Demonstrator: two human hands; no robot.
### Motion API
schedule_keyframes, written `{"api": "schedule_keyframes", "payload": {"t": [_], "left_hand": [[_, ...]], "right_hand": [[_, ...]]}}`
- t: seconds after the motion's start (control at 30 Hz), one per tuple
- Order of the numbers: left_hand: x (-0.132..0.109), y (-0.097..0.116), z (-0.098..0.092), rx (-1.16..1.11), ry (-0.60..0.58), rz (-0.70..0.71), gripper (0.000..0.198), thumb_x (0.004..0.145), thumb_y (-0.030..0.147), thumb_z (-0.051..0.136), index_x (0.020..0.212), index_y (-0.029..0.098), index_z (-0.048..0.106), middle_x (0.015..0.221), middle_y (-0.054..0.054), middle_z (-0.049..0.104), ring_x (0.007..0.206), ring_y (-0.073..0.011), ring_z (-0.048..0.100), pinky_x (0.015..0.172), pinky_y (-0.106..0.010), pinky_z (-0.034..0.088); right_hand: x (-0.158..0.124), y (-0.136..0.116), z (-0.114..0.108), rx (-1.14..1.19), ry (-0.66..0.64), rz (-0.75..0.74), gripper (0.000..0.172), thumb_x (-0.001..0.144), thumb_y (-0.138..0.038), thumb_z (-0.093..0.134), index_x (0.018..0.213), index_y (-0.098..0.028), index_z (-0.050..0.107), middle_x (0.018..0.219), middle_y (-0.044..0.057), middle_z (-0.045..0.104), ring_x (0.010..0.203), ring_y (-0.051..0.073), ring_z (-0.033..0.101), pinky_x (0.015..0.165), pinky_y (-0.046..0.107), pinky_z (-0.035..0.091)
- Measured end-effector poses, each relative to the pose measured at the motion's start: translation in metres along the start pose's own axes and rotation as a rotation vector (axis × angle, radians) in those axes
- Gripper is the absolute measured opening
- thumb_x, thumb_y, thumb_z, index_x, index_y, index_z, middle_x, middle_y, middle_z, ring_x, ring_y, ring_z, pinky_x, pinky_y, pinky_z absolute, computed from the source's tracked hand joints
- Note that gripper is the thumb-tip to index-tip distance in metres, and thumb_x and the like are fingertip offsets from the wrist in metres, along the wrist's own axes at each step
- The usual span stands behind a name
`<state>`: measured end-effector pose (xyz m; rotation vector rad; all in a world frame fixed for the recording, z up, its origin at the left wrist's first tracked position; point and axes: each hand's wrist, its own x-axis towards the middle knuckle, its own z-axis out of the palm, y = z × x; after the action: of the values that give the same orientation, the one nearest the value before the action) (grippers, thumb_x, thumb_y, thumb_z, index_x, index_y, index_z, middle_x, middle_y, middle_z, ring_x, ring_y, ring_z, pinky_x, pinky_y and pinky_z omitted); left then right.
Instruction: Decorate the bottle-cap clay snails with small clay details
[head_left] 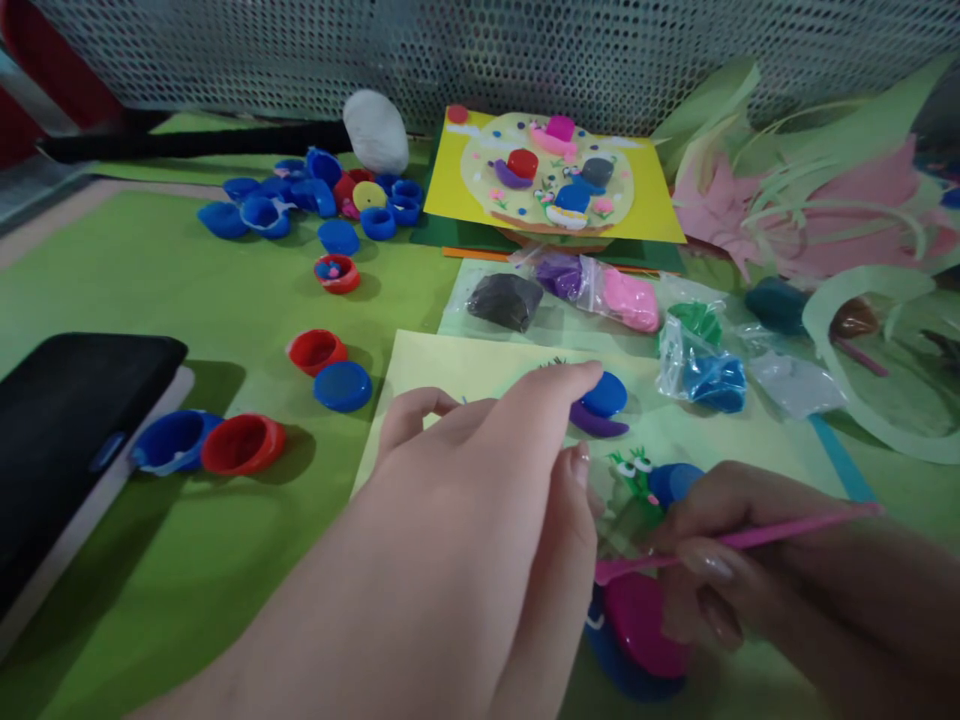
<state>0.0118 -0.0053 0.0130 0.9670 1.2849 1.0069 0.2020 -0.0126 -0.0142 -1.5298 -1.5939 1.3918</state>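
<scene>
A right hand [750,580] clamps one pink tool [780,531] near three dome-backed figures [649,620] on paper [421,368]; whether the left hand [484,460] grips anything cannot be told.

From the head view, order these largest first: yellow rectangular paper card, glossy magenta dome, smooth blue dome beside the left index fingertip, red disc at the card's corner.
1. Yellow rectangular card
2. Glossy magenta dome, partly hidden
3. Smooth blue dome
4. Red disc

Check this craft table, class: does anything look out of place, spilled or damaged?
The pink paper at the back right looks odd: it lies in a loose, ragged heap with curling green paper, unlike the neat yellow picture beside it. I see no spill.
</scene>
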Motion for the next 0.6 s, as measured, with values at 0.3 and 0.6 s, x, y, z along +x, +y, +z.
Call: {"api": "schedule_keyframes", "payload": {"t": [0.3,0.6], "left_hand": [[-0.001,0.003,0.002,0.846,-0.054,0.358,0.034,0.092,0.029,0.048,0.125,0.027,0.058,0.076,0.002,0.075,0.065,-0.0192,0.064,0.097,-0.034,0.039],[0.004,-0.011,-0.004,0.766,-0.189,0.418,0.069,0.078,0.022,0.057,0.143,0.031,0.036,0.079,0.001,0.076,0.061,-0.0208,0.067,0.102,-0.039,0.038]], "right_hand": [[0.0,0.001,-0.006,-0.105,-0.043,-0.135,0.04,0.087,-0.053,0.051,0.058,-0.028,0.064,0.049,0.0,0.054,0.038,0.012,0.044,0.044,0.024,0.048],[0.003,-0.005,-0.023,-0.338,0.018,-0.366,0.036,0.096,-0.033,0.043,0.065,-0.028,0.061,0.056,-0.001,0.061,0.044,0.01,0.056,0.038,0.02,0.045]]}}
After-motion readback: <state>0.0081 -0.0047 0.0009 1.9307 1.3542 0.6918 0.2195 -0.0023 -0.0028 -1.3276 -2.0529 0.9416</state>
